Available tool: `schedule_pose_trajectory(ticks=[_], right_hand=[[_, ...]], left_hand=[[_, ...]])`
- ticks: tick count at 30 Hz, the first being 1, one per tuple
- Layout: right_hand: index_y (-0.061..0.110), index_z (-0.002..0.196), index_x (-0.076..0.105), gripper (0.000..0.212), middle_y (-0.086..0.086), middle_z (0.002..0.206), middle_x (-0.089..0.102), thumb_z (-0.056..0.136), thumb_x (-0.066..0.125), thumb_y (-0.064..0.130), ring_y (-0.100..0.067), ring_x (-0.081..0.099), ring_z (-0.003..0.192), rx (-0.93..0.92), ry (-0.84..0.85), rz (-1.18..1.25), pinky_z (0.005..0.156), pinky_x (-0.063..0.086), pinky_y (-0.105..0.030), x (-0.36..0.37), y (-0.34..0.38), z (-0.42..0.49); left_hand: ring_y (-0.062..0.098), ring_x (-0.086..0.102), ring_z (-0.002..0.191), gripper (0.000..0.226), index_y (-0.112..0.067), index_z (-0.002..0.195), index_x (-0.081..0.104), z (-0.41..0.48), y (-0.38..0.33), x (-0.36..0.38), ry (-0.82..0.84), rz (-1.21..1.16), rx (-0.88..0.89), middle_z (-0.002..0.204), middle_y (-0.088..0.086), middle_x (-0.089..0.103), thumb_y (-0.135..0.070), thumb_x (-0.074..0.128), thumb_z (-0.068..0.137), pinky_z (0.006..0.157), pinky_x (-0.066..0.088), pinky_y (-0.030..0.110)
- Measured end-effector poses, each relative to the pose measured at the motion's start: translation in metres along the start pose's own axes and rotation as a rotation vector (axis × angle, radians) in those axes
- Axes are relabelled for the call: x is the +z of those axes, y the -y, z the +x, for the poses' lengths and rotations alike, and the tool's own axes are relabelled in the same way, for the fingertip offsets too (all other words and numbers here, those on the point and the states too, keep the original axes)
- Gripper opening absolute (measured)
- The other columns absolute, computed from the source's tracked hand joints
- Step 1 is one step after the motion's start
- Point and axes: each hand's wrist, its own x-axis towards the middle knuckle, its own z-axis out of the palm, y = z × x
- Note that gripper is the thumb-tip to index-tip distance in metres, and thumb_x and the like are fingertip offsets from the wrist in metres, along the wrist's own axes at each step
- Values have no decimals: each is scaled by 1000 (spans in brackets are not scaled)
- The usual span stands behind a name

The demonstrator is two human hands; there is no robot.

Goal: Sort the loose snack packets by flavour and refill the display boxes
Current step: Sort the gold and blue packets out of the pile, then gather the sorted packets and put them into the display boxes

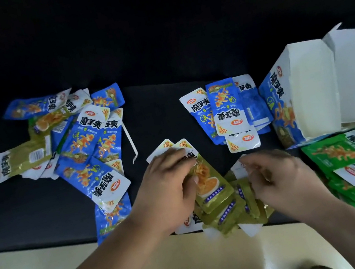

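A dark table [155,43] fills most of the frame. At the right edge stands an open blue display box [278,102] with a bare white inside. A mixed heap [73,143] of blue and olive snack packets sprawls at the left. Green packets [350,151] are piled at the lower right, just below the box. A small group of blue packets [226,106] lies beside the box, right of centre. Olive packets [223,211] are fanned at bottom centre, under both hands. The left hand [168,183] grips the top olive packets, fingers curled over them and thumb at their side. The right hand [278,175] is blurred, fingers bent over the pile; its grip cannot be told.
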Motion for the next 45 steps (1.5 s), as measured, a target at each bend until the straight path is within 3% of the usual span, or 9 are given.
schedule_pose_trajectory(ticks=[12,18,22,25,28,33,38,41,45], right_hand=[[34,104,76,23,18,106,70,85,64,35,-12,67,106,26,-3,107,85,57,-37,-13,24,13],[37,108,73,28,23,107,68,85,57,42,0,66,101,-138,128,232,84,57,-34,19,91,31],[38,118,71,38,26,122,65,86,54,50,3,61,118,-220,212,259,98,54,-32,51,133,44],[40,126,68,35,26,140,55,92,64,42,3,54,128,-229,264,211,103,48,-26,66,152,52],[39,133,63,39,25,153,43,94,65,38,2,45,138,-212,310,196,107,44,-25,79,171,65],[41,147,50,48,16,169,20,100,59,40,-7,20,156,-260,390,136,119,33,-30,99,218,108],[49,159,20,60,15,171,-14,103,40,60,-16,-19,158,-254,600,-111,128,11,-43,122,236,131],[46,150,42,53,18,171,1,99,55,52,-10,-12,158,-307,517,-38,128,16,-40,131,219,122],[32,105,72,15,20,161,32,90,74,29,-6,5,158,-346,464,200,127,21,-40,134,196,115]], left_hand=[[10,60,126,40,-22,126,72,-9,-4,-23,-101,-146,-15,140,-8,62,-37,53,94,105,46,21],[30,59,129,36,-17,122,72,-37,28,-40,-253,-20,-130,139,7,63,-19,67,87,105,51,47],[41,21,156,65,-30,150,46,-58,65,-47,-113,285,-402,166,12,32,-46,55,88,124,19,64],[39,5,160,75,-36,159,25,-71,81,-45,12,272,-471,173,13,9,-62,34,90,126,11,59],[42,28,154,68,-33,151,41,-83,90,-47,-10,255,-367,167,15,31,-60,45,89,120,31,61],[33,37,151,53,-31,136,57,-96,111,-55,-153,125,-264,160,7,43,-53,63,88,113,41,63],[34,21,157,79,-34,156,37,-109,121,-52,-135,162,-323,170,11,25,-73,52,89,123,25,56],[30,17,159,72,-29,153,44,-113,123,-53,-151,123,-314,171,9,23,-64,54,91,124,24,57],[31,42,146,55,-24,137,63,-119,126,-58,-301,75,-417,160,8,44,-41,56,86,119,35,57]])
